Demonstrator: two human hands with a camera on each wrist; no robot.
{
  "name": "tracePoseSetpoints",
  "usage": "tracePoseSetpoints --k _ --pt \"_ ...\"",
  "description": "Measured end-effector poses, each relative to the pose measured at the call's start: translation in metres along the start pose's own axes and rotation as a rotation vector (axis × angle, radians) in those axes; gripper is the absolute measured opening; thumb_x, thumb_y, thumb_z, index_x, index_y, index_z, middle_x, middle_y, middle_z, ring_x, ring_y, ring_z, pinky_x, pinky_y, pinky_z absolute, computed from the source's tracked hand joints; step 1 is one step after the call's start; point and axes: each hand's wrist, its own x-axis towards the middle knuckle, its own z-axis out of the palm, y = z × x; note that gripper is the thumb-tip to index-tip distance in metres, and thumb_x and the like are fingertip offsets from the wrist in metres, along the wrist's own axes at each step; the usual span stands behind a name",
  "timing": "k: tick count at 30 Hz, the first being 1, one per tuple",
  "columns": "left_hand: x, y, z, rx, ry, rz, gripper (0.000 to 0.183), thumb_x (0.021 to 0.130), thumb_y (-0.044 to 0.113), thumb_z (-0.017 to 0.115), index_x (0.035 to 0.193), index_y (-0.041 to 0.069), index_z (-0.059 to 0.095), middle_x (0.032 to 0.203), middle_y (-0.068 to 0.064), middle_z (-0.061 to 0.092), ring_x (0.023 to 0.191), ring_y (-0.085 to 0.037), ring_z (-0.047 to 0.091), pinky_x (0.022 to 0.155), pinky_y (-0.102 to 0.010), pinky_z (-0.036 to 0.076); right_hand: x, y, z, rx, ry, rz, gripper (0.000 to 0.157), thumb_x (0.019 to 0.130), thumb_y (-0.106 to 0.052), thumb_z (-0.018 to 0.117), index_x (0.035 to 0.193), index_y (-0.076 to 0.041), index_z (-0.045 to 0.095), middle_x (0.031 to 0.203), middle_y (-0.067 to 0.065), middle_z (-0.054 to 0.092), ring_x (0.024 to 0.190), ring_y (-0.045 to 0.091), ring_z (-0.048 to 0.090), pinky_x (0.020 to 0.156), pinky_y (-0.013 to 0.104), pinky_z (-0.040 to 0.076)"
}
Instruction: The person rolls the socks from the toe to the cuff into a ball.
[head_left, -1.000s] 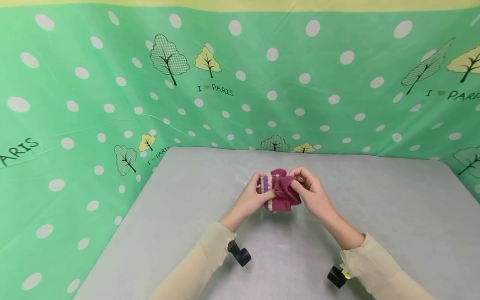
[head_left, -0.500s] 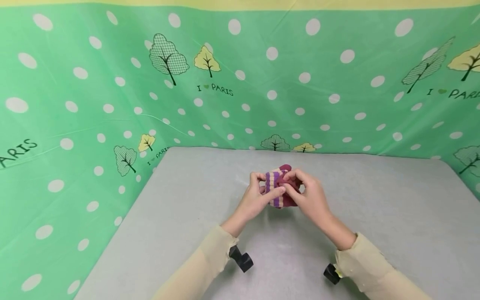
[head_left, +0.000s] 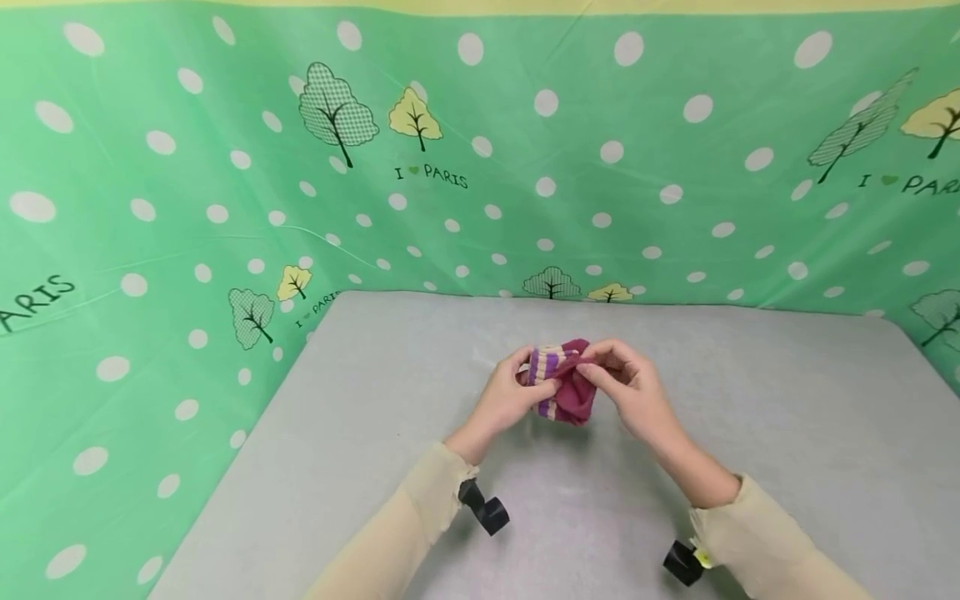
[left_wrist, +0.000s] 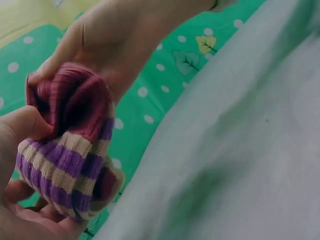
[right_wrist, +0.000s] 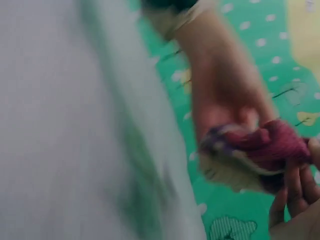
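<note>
A bundled knit sock (head_left: 576, 396), maroon with purple and cream stripes, is held above the grey table between both hands. My left hand (head_left: 504, 395) grips its striped side, thumb in front and fingers behind. On the other side my right hand (head_left: 636, 393) pinches the maroon edge between thumb and fingertips. The left wrist view shows the maroon part of the sock (left_wrist: 65, 170) pulled up into an open fold above the ribbed stripes. In the right wrist view the sock (right_wrist: 272, 147) is blurred, and its far side is partly hidden.
The grey table (head_left: 360, 400) spreads beneath the hands. A green dotted curtain (head_left: 480, 183) with printed trees hangs behind it and along the left side. Black wrist cameras (head_left: 491, 515) sit under both cream sleeves (head_left: 405, 517).
My right hand moved left over the sock, then back to the right, drawing the maroon edge with it. The sock has turned slightly; the left hand keeps its hold.
</note>
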Motion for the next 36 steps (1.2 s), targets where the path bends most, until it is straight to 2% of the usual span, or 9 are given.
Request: tracePoseSetpoints --k 5,12,18,24,27,29,31,34,36 --pt "0.004 -0.002 -0.003 0.007 -0.048 0.081 0.052 0.082 0.006 0.069 0.132 0.005 0.057 0.119 -0.02 0.065 0.094 -0.012 0.062 0.081 -0.023 0.054 0.003 -0.013 -0.011 0.277 -0.042 0.214 0.006 0.102 -0.015 0.055 0.1 -0.02 0.059 0.08 -0.014 0.068 0.076 0.002 0.062 0.084 0.018 0.05" --pt "-0.001 0.004 -0.005 0.109 -0.177 0.208 0.046 0.079 -0.001 0.068 0.123 0.007 0.062 0.113 -0.015 0.067 0.095 -0.011 0.061 0.091 -0.028 0.053 0.015 -0.019 -0.028 0.37 -0.184 0.215 0.012 0.103 -0.011 0.051 0.098 -0.02 0.057 0.08 -0.01 0.065 0.072 0.005 0.058 0.073 0.022 0.049" --pt "-0.011 0.017 -0.002 0.269 -0.203 0.454 0.044 0.077 -0.001 0.076 0.119 0.007 0.066 0.119 -0.009 0.069 0.112 -0.017 0.063 0.104 -0.028 0.049 0.024 -0.013 -0.036 0.384 -0.342 0.212 0.016 0.101 -0.008 0.052 0.096 -0.02 0.062 0.081 -0.007 0.059 0.069 0.005 0.054 0.064 0.022 0.049" --pt "-0.017 0.025 -0.001 0.373 -0.123 0.794 0.037 0.076 -0.003 0.079 0.11 0.006 0.067 0.13 -0.011 0.062 0.124 -0.023 0.057 0.111 -0.031 0.045 0.031 0.002 -0.038 0.638 -0.653 0.288 0.024 0.103 -0.007 0.046 0.097 -0.021 0.065 0.093 -0.006 0.066 0.084 0.006 0.062 0.078 0.022 0.052" --pt "-0.019 0.025 -0.001 0.401 -0.106 0.85 0.034 0.077 -0.001 0.079 0.108 0.007 0.066 0.129 -0.01 0.065 0.123 -0.022 0.059 0.11 -0.031 0.045 0.034 0.005 -0.036 0.707 -0.741 0.335 0.025 0.104 -0.01 0.046 0.098 -0.02 0.067 0.098 -0.005 0.068 0.089 0.006 0.063 0.082 0.021 0.052" --pt "-0.02 0.023 -0.001 0.376 -0.086 0.814 0.034 0.077 -0.003 0.079 0.107 0.006 0.066 0.124 -0.01 0.068 0.12 -0.021 0.061 0.108 -0.03 0.047 0.033 0.003 -0.033 0.687 -0.678 0.379 0.024 0.104 -0.012 0.048 0.096 -0.021 0.07 0.096 -0.006 0.069 0.09 0.006 0.063 0.083 0.021 0.051" --pt "-0.02 0.02 -0.002 0.315 -0.046 0.725 0.034 0.077 -0.004 0.078 0.107 0.005 0.066 0.12 -0.01 0.07 0.118 -0.023 0.063 0.104 -0.028 0.05 0.03 -0.001 -0.028 0.591 -0.511 0.399 0.022 0.103 -0.015 0.051 0.093 -0.023 0.07 0.093 -0.009 0.069 0.086 0.004 0.062 0.082 0.02 0.051" --pt "-0.017 0.016 -0.004 0.196 0.045 0.579 0.034 0.077 -0.006 0.077 0.107 0.005 0.066 0.12 -0.01 0.069 0.117 -0.024 0.064 0.1 -0.027 0.053 0.025 -0.01 -0.02 0.33 -0.231 0.387 0.011 0.101 -0.021 0.056 0.096 -0.017 0.065 0.082 -0.01 0.063 0.076 0.003 0.056 0.073 0.019 0.048" --pt "-0.015 0.015 -0.006 0.131 0.109 0.511 0.033 0.078 -0.005 0.078 0.106 0.006 0.065 0.121 -0.008 0.069 0.117 -0.023 0.064 0.098 -0.027 0.054 0.022 -0.014 -0.015 0.157 -0.131 0.378 0.011 0.099 -0.021 0.058 0.101 -0.01 0.06 0.079 -0.009 0.06 0.071 0.003 0.054 0.068 0.019 0.049"
